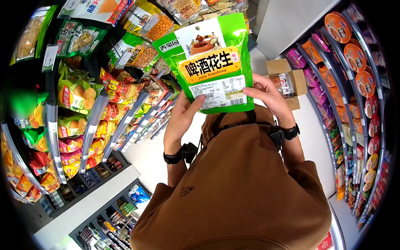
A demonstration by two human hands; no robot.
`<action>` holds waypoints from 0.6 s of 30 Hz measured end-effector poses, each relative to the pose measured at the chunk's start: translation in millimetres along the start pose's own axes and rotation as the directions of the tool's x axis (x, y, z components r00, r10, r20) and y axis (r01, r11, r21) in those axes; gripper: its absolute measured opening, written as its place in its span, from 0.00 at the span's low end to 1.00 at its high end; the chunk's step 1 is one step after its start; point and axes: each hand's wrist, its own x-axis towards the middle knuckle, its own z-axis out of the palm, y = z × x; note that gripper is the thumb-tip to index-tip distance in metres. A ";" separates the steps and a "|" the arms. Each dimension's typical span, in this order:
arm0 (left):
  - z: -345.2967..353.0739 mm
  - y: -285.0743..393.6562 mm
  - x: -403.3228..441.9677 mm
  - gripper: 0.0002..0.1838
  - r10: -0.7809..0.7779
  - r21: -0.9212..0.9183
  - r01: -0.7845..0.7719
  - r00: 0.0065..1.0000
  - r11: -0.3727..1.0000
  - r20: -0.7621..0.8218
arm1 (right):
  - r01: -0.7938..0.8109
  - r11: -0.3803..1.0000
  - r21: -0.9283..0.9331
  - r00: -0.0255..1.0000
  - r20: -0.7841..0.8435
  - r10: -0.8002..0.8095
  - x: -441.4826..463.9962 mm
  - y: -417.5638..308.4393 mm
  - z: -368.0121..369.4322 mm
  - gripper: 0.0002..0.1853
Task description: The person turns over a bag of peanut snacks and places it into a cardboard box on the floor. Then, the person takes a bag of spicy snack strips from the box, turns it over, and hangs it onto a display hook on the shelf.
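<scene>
A green bag of peanuts point(210, 64) is held up in front of me, its printed back turned toward the camera with a white label and barcode low down. My left hand point(185, 112) grips its lower left corner, thumb lying on the front. At the lower right edge, my right hand point(270, 93) holds the bag with its thumb near the barcode. The fingers of both hands are partly hidden behind the bag. Dark straps with small black devices are on both wrists.
Shelves of snack bags point(79, 93) stand on the left, with hanging packets point(160, 27) behind the peanuts. An open cardboard box point(298, 81) sits on the floor ahead. On the right are shelves with orange noodle bowls point(355, 58). A white ledge point(87, 204) lies at lower left.
</scene>
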 end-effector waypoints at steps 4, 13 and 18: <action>-0.8 0.0 9.8 0.22 0.013 -0.008 -0.013 0.999 1.000 0.039 | -0.024 0.999 0.022 0.999 -0.030 0.025 0.2 0.5 -4.4 0.22; -14.6 -2.5 12.3 0.22 0.027 -0.023 -0.026 0.999 0.999 0.035 | -0.043 0.998 0.034 0.999 -0.032 0.044 13.3 2.3 3.4 0.22; -23.1 -1.0 -0.7 0.22 -0.030 -0.013 0.029 0.998 0.999 -0.050 | -0.077 0.997 0.020 0.997 0.017 0.077 23.7 2.1 14.6 0.22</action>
